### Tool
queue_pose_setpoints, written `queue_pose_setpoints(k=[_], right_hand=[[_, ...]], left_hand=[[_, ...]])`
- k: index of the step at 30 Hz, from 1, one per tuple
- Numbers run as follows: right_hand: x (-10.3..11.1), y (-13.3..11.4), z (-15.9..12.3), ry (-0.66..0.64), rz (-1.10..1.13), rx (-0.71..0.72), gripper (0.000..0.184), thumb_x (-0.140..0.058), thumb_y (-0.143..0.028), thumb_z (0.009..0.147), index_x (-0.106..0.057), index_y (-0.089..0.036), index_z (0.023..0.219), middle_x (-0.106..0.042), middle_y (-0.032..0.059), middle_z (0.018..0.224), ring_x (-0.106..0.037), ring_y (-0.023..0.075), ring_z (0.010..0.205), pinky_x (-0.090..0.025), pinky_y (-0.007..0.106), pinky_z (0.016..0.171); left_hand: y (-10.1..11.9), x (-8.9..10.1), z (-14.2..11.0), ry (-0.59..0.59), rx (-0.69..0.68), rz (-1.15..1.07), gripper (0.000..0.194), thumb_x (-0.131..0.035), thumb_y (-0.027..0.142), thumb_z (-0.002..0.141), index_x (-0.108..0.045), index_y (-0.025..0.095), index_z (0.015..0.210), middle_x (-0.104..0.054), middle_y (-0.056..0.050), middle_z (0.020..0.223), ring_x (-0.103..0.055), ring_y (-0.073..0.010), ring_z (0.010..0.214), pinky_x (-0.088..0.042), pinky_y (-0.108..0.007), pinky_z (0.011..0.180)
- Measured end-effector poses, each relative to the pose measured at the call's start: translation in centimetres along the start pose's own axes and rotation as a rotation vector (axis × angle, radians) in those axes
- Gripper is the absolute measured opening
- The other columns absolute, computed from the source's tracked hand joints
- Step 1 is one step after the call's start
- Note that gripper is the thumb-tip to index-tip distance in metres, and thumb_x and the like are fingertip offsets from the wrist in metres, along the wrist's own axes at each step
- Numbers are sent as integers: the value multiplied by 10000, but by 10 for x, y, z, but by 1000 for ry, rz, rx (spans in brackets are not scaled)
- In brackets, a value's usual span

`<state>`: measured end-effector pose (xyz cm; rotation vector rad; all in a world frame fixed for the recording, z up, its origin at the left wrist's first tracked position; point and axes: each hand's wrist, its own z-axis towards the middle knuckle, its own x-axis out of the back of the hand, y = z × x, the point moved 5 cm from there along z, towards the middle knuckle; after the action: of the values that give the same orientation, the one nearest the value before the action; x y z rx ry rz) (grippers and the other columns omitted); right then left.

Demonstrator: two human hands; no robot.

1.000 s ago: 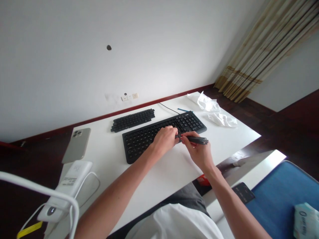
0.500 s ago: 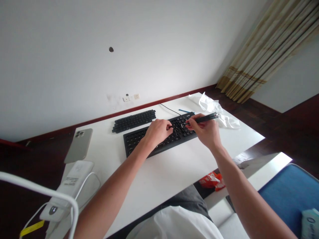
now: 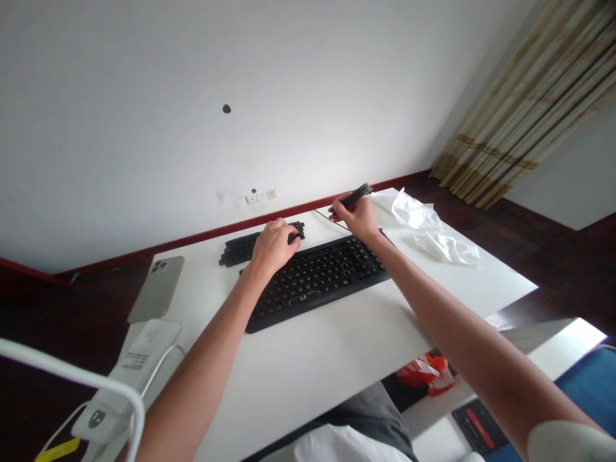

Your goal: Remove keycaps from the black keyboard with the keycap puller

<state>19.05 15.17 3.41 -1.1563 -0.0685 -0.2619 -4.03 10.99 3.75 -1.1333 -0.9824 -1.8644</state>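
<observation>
Bag, red (image 3: pixel 428 373), contents hidden, beneath table (image 3: pixel 308 359), left hand (image 3: pixel 275 246) pinched on dark piece (image 3: pixel 292 237), right hand (image 3: pixel 359 215) clamped around black tool (image 3: pixel 357 194).

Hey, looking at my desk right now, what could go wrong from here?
The small black piece in your left hand might slip, or that hand might knock the rows of black keycaps around it out of line.
The dark tool in your right hand could catch the thin cable close by.
The phone lies at the table's left edge, so a nudge may tip it off.
</observation>
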Motion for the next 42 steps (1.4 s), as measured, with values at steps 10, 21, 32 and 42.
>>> queue_pose_setpoints(k=[10,21,32,42], right_hand=[[-8,7,-25,-81,-140,-4,225,-677,-386,925,-710,-175,855,-821,94,821,-816,238,736,-653,282,677],[-13,3,-28,-140,-204,11,149,-661,-316,929,-719,-192,870,-815,54,773,-811,236,713,-636,283,687],[-11,-2,-28,-147,-220,15,142,-650,-304,930,-713,-200,858,-805,49,746,-813,245,724,-642,295,696],[-10,0,-28,-150,-212,8,152,-657,-315,927,-719,-196,858,-812,62,766,-817,257,736,-647,303,695]], left_hand=[[1,-24,-1,-107,-53,107,238,-639,297,1031,-817,244,1178,-696,-84,1062,-613,-255,1094,-542,-352,965],[3,-33,5,-159,-73,136,211,-695,282,1002,-824,250,1165,-744,-80,1012,-651,-275,1063,-555,-384,946],[1,-31,5,-160,-46,131,215,-722,296,988,-803,252,1182,-761,-76,1047,-662,-281,1075,-566,-396,932],[2,-30,6,-118,-40,117,96,-730,274,975,-801,258,1038,-752,-59,1007,-667,-266,1027,-562,-377,867]])
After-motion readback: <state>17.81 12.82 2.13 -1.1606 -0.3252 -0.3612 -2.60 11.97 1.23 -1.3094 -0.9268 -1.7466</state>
